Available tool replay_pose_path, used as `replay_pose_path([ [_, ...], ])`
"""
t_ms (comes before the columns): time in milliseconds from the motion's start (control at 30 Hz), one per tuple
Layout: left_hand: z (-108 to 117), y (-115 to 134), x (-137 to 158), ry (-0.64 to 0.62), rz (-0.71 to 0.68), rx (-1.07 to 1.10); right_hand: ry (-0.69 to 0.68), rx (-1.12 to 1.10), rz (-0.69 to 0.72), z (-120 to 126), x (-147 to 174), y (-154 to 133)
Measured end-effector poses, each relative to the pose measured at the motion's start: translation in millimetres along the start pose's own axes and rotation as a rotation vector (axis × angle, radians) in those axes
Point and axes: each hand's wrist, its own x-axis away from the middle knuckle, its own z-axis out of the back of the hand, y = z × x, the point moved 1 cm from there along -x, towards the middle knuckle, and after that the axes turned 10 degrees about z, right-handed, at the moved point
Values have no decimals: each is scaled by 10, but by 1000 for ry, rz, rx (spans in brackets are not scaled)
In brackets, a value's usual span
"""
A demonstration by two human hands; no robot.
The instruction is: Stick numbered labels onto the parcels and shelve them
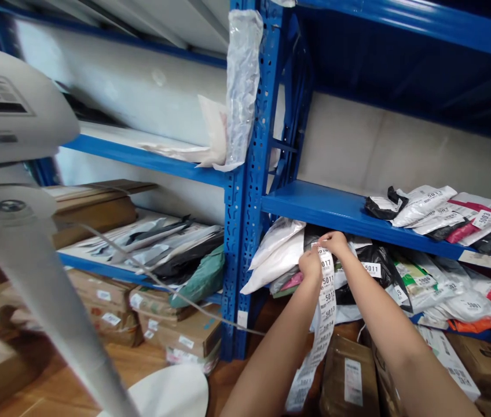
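Note:
A long strip of numbered labels [328, 310] hangs down from between my two hands. My left hand [310, 263] is closed on the strip's upper left edge. At the strip's top, my right hand [334, 242] has its fingers pinched together on the end. Just behind my hands, white mailer bags [274, 252] stick out from the lower shelf. To the right of them lies a black bag [378, 272] with a label reading 5011.
Labelled parcels [423, 205] lie on the blue shelf [315, 200] above. Cardboard boxes [350, 376] stand on the floor below. A blue upright post [239, 231] rises left of my hands, and a white pole-like device [50, 278] fills the left foreground.

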Motion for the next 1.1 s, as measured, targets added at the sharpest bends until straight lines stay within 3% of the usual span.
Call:
replay_pose_path([
  [133,239,26,297,-41,-99,-95,-4,91,17,42,76,-56],
  [300,810,-98,573,-36,-294,-151,76,202,83,19,309,-140],
  [400,1101,-128,415,-48,-307,-19,162,285,361,-72,489,-262],
  [467,1196,-99,213,-116,-238,98,107,248,642,-172,564,-376],
  [500,1213,-78,110,-161,-186,148,42,201,718,-227,576,-429],
  [533,1214,-57,16,-201,-134,182,-31,149,724,-281,567,-472],
  [600,1189,-32,-125,-251,-45,218,-122,98,607,-372,500,-523],
  [667,1152,-35,-198,-254,5,216,-145,94,468,-433,400,-528],
  [800,1103,-97,-218,-213,-2,185,-149,98,346,-495,235,-474],
  [1100,1032,-170,-256,-129,-18,150,-213,129,286,-550,208,-525],
])
